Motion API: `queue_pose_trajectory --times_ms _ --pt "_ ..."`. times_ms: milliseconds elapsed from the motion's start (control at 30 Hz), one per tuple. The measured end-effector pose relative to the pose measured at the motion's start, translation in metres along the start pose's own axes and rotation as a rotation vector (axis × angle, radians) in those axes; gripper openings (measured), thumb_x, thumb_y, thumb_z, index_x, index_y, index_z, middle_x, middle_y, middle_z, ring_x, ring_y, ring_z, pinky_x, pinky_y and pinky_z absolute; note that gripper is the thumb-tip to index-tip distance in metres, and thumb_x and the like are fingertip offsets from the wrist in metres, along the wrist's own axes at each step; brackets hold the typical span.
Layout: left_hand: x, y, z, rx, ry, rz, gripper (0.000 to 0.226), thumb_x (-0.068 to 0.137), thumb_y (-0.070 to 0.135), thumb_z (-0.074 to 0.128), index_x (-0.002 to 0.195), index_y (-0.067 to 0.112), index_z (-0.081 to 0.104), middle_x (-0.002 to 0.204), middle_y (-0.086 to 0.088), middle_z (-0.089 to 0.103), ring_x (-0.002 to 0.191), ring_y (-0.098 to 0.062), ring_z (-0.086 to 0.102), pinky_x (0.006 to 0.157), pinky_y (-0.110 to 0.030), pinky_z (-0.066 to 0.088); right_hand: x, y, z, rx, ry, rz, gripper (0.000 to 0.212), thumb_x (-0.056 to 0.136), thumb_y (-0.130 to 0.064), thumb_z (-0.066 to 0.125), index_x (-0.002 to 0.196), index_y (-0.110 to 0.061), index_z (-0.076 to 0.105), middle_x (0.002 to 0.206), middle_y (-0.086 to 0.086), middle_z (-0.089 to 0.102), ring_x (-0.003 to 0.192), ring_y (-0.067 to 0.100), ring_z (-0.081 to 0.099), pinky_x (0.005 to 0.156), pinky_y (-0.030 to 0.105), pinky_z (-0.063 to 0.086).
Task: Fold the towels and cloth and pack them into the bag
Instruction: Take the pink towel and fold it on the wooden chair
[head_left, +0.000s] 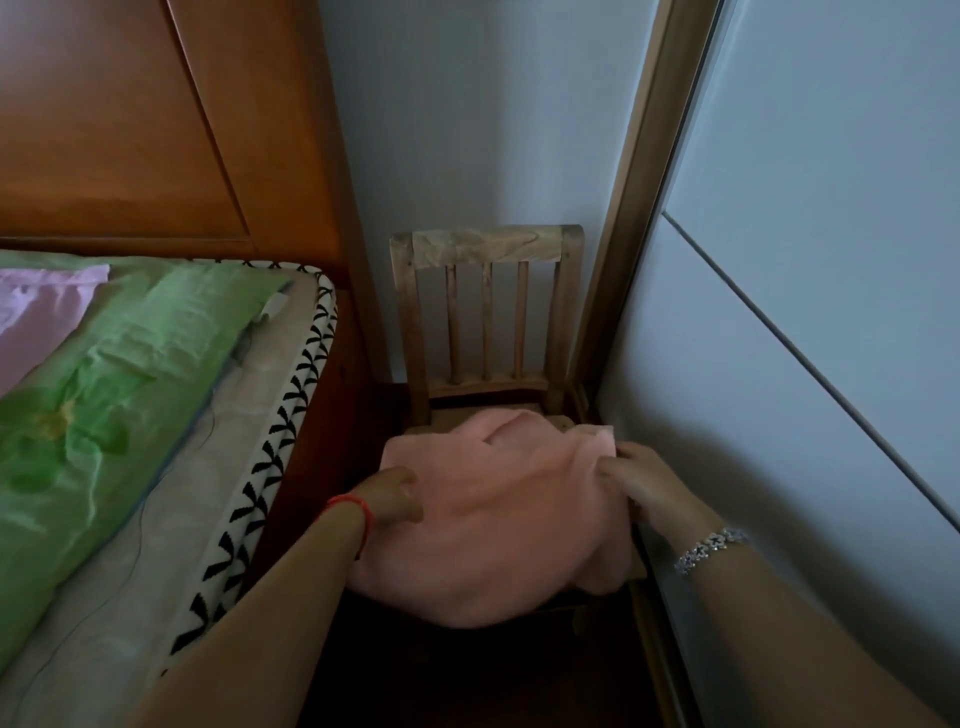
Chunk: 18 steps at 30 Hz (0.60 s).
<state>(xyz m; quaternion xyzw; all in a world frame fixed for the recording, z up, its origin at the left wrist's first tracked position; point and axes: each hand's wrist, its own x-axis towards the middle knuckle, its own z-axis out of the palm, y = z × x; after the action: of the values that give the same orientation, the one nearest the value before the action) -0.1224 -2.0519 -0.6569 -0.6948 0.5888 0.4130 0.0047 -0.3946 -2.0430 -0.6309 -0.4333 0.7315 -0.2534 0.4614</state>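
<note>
In the head view, a pink towel (498, 519) is seen in the lower centre of the frame. It is draped in a loose heap over the seat of a small wooden chair (485, 247) and hangs over the seat's front edge. The chair is wedged between the bed (249, 467) on the left and a pale sliding door (805, 364) on the right.

The towel's left edge is gripped by the left hand (389, 496), with the fingers curled into the cloth. A fold near the towel's upper right corner is pinched by the right hand (641, 486). Both hands are thus clamped on the towel, one at each side, and neither is nearer than the other. The towel's long axis appears to run left to right across the frame, between the two hands. A lift straight up and toward the camera is judged to be the move that would spread it for folding.

A green cover (104, 374) is spread on the bed, and a lilac-pink cloth (36, 306) lies at the far left edge. No bag is in view. No brand, label or writing can be read anywhere.
</note>
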Motion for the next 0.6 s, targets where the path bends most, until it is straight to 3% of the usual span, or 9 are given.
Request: queue_pose_trajectory --times_ms 100,167,267,333,433,533,600 --pt "0.012 -0.008 0.022 -0.021 0.039 0.032 0.06 0.085 0.015 0.063 0.14 0.014 0.039 0.145 -0.012 0.034 0.133 -0.029 0.036 0.105 -0.029 0.034 0.012 0.02 0.011 -0.101 0.001 0.049 0.041 0.086 -0.01 0.047 0.127 -0.007 0.051 0.114 0.016 0.061 0.093 0.028 0.058 0.064 0.028 0.046" --pt "0.016 -0.012 0.031 -0.101 0.164 -0.007 0.06 0.085 0.02 0.062 0.14 0.018 0.038 0.143 -0.017 0.034 0.127 -0.034 0.04 0.101 -0.033 0.038 0.019 0.032 0.015 -0.162 0.063 0.042 0.047 0.087 -0.014 0.05 0.133 -0.007 0.043 0.119 0.017 0.058 0.098 0.032 0.058 0.074 0.035 0.051" --pt "0.028 -0.018 0.036 -0.453 0.388 -0.074 0.077 0.076 0.029 0.068 0.141 0.016 0.029 0.141 -0.018 0.037 0.121 -0.037 0.045 0.101 -0.041 0.041 0.029 0.045 0.019 -0.259 0.139 -0.019 0.062 0.088 -0.015 0.052 0.144 -0.007 0.024 0.136 0.021 0.044 0.121 0.04 0.045 0.087 0.039 0.043" --pt "0.037 -0.016 0.034 -0.524 0.487 -0.03 0.079 0.078 0.032 0.067 0.144 0.018 0.026 0.15 -0.015 0.027 0.131 -0.036 0.036 0.107 -0.046 0.034 0.037 0.048 0.021 -0.433 0.134 -0.117 0.056 0.09 -0.027 0.048 0.141 -0.013 0.03 0.139 0.018 0.04 0.126 0.039 0.036 0.094 0.041 0.039" --pt "0.059 -0.009 0.028 -0.423 0.527 0.003 0.068 0.088 0.034 0.058 0.147 0.026 0.025 0.154 -0.016 0.018 0.137 -0.038 0.027 0.111 -0.047 0.029 0.051 0.051 0.029 -0.576 0.136 -0.269 0.053 0.087 -0.049 0.037 0.137 -0.03 0.035 0.144 0.006 0.039 0.131 0.033 0.033 0.105 0.044 0.033" --pt "0.078 -0.006 0.027 -0.534 0.497 -0.045 0.077 0.086 0.039 0.06 0.149 0.023 0.018 0.152 -0.015 0.026 0.137 -0.037 0.029 0.112 -0.046 0.029 0.063 0.049 0.038 -0.645 0.062 -0.393 0.059 0.089 -0.044 0.04 0.145 -0.029 0.026 0.152 -0.004 0.029 0.142 0.023 0.019 0.117 0.044 0.014" --pt "0.084 -0.01 0.032 -0.612 0.495 -0.02 0.08 0.084 0.037 0.064 0.148 0.02 0.02 0.151 -0.013 0.032 0.136 -0.036 0.032 0.112 -0.047 0.031 0.066 0.045 0.044 -0.679 0.063 -0.421 0.069 0.081 -0.048 0.043 0.145 -0.033 0.022 0.15 -0.002 0.034 0.141 0.026 0.024 0.115 0.05 0.018"
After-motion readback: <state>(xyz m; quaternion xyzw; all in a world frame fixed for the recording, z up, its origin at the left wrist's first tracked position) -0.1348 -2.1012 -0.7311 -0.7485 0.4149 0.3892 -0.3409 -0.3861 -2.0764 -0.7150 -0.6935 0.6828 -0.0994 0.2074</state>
